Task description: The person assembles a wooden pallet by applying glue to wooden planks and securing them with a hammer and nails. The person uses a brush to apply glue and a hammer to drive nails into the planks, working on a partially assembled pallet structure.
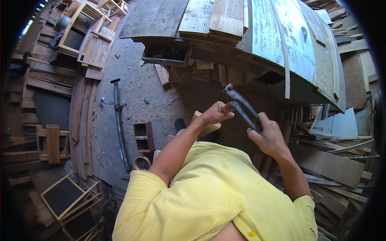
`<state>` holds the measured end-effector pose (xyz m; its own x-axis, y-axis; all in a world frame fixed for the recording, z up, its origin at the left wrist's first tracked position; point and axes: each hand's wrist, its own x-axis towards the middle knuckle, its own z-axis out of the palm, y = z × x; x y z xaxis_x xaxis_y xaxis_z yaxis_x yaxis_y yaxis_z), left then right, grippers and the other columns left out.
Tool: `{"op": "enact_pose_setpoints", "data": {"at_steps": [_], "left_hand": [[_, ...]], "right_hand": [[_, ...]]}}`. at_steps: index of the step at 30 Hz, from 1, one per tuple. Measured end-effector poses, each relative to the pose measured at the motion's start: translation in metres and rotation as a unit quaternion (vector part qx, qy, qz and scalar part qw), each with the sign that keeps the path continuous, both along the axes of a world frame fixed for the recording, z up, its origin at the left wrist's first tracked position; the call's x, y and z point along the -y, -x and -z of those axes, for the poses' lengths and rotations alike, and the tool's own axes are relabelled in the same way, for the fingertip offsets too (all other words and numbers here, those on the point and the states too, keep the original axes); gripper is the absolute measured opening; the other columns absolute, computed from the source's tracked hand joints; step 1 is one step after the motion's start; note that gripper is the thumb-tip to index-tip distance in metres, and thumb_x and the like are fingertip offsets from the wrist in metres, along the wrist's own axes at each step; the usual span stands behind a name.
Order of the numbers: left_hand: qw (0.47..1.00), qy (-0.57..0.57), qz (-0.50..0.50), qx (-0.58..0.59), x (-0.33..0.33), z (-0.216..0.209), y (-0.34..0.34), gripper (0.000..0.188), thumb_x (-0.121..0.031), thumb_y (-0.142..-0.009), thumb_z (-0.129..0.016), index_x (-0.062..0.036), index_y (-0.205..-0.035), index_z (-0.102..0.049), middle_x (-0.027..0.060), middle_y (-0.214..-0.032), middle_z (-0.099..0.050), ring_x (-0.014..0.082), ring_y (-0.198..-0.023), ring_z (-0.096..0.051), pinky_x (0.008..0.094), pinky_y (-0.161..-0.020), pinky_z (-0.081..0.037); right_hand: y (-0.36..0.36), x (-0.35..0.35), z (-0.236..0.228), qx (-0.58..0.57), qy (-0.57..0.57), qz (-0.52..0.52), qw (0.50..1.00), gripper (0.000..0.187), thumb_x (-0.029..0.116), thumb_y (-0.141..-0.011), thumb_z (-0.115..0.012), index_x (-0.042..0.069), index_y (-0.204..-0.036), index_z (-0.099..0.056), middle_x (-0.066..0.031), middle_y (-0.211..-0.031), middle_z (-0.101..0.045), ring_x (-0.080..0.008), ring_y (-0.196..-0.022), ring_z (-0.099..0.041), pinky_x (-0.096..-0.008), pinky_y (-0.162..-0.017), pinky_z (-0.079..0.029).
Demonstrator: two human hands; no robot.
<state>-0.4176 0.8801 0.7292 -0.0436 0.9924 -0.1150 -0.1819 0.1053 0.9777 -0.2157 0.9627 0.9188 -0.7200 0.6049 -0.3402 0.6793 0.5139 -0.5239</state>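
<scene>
Centrally, in the head view, a brown rounded handle [228, 107] is grasped by the left hand [213, 113], whose fingers are wrapped around it. A dark metal tool [240, 96] with two long arms is gripped by the right hand [270, 135], the fingers being curled about its lower end. Both are held in front of the yellow shirt [193, 180], with the far end of the tool pointed toward the workbench [267, 38]; whether handle and tool are joined cannot be told.

A pale wood block [211, 129] is partly hidden behind the left hand. On the workbench, boards [229, 18] are laid, and an open drawer [165, 61] is seen beneath its edge. To the left, a long metal bar [117, 116] is stretched along the floor [106, 148], near a divided wooden box [150, 138] and a round container [136, 164]. Planks [329, 162] are piled at the right.
</scene>
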Motion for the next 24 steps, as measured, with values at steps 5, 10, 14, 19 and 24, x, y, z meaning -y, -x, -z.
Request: {"op": "enact_pose_setpoints", "data": {"at_steps": [5,10,14,19,24], "left_hand": [[1.000,0.007,0.009,-0.009,0.000,0.002,0.002,0.041,-0.014,-0.090,-0.070,-0.0129,-0.058,-0.044,-0.0123,-0.061,-0.037,0.0015,-0.058,-0.031,0.0264,-0.052,-0.027],[1.000,0.021,0.003,0.007,-0.004,0.010,0.002,0.041,-0.016,-0.086,-0.072,-0.0114,-0.059,-0.042,-0.0109,-0.061,-0.036,0.0025,-0.059,-0.033,0.0267,-0.053,-0.028],[0.999,0.035,0.011,0.017,-0.003,0.014,0.002,0.040,-0.017,-0.085,-0.073,-0.0112,-0.059,-0.044,-0.0115,-0.061,-0.036,0.0024,-0.059,-0.033,0.0267,-0.053,-0.028],[0.999,0.046,0.013,0.000,-0.001,0.012,0.005,0.039,-0.017,-0.086,-0.072,-0.0111,-0.058,-0.045,-0.0116,-0.061,-0.036,0.0025,-0.059,-0.035,0.0263,-0.053,-0.029],[1.000,0.023,0.002,-0.003,-0.002,0.011,-0.001,0.037,-0.017,-0.085,-0.071,-0.0112,-0.058,-0.046,-0.0101,-0.059,-0.038,0.0031,-0.058,-0.037,0.0268,-0.053,-0.030]], "right_hand": [[-0.008,-0.005,-0.025,-0.310,0.025,0.113,0.944,0.021,0.014,-0.088,-0.067,0.005,-0.094,-0.050,0.0014,-0.064,-0.049,-0.0087,-0.054,-0.047,-0.0288,-0.049,-0.037],[0.008,0.012,0.022,-0.227,-0.002,0.079,0.971,0.021,0.013,-0.088,-0.066,0.003,-0.095,-0.048,-0.0025,-0.067,-0.052,-0.0112,-0.052,-0.050,-0.0305,-0.048,-0.038],[0.003,0.007,0.018,-0.091,0.008,0.020,0.996,0.026,0.014,-0.084,-0.069,0.003,-0.094,-0.047,-0.0010,-0.062,-0.047,-0.0101,-0.051,-0.046,-0.0297,-0.050,-0.039],[-0.001,0.015,0.001,-0.305,0.000,0.126,0.944,0.026,0.013,-0.085,-0.069,0.005,-0.093,-0.046,0.0015,-0.062,-0.042,-0.0061,-0.055,-0.040,-0.0298,-0.051,-0.040],[0.009,0.015,0.018,0.006,0.044,0.009,0.999,0.026,0.012,-0.082,-0.066,0.001,-0.095,-0.047,-0.0214,-0.071,-0.061,-0.0428,-0.065,-0.062,-0.0414,-0.061,-0.050]]}}
